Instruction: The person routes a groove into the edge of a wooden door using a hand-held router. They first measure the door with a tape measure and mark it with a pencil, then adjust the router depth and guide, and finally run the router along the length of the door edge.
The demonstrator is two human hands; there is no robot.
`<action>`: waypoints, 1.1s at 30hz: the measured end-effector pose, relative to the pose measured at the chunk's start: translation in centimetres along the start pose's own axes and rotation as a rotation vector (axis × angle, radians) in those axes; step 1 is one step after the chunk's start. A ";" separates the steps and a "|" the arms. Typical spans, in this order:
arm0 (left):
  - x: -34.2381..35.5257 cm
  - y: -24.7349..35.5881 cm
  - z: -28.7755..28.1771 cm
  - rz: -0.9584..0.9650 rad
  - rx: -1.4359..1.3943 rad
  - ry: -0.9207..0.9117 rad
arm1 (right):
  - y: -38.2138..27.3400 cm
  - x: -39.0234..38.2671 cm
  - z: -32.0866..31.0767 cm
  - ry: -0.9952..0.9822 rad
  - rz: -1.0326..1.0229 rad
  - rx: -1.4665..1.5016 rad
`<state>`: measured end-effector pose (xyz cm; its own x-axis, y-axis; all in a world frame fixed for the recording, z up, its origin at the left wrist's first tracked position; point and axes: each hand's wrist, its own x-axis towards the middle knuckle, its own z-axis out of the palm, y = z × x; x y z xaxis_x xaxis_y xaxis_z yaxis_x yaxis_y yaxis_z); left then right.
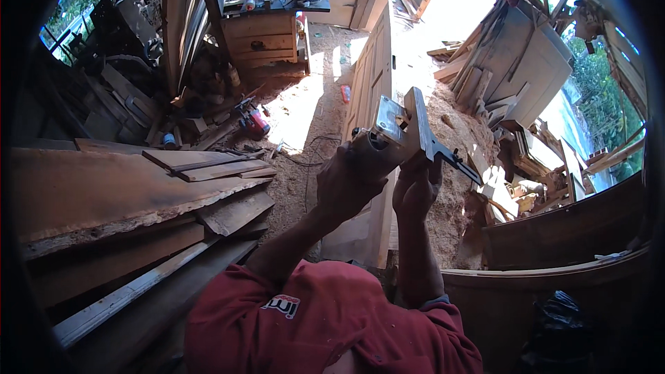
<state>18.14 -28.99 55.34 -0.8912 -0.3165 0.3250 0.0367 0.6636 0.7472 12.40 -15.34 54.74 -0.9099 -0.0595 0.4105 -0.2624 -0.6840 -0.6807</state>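
I hold a hand-held power tool (388, 128) up in front of me, its square metal base plate turned toward the camera. My left hand (350, 183) is wrapped around the tool's body from below. My right hand (415, 187) grips the long grey metal guide bar (433, 142) that runs across the base and sticks out to the lower right. Both hands are close together, above a wooden door panel (370, 83) lying on the sawdust floor. My red shirt fills the bottom of the view.
Rough planks (138, 187) are stacked at the left. A red power tool (253, 121) lies on the sawdust floor. A wooden bench with drawers (267, 38) stands at the back. Door panels and offcuts (519, 69) lean at the right, with curved dark boards (554, 235) below them.
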 end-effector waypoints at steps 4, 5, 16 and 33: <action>0.3 -0.2 1.1 -0.048 0.035 -0.043 | 0.8 0.5 -2.3 -0.017 -0.106 -0.033; 0.3 -1.0 1.8 -0.011 0.047 -0.029 | 1.1 0.8 -1.8 -0.039 -0.136 -0.037; 0.5 -2.2 1.1 0.231 0.228 0.066 | -0.5 1.2 1.3 0.025 -0.138 -0.512; 0.3 1.0 1.0 0.068 -0.022 0.083 | -1.0 2.6 0.5 -0.005 -0.184 -0.040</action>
<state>17.46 -27.77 55.62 -0.8456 -0.3273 0.4216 0.1064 0.6707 0.7341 10.49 -15.18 56.77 -0.8436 0.0608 0.5334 -0.4373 -0.6541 -0.6171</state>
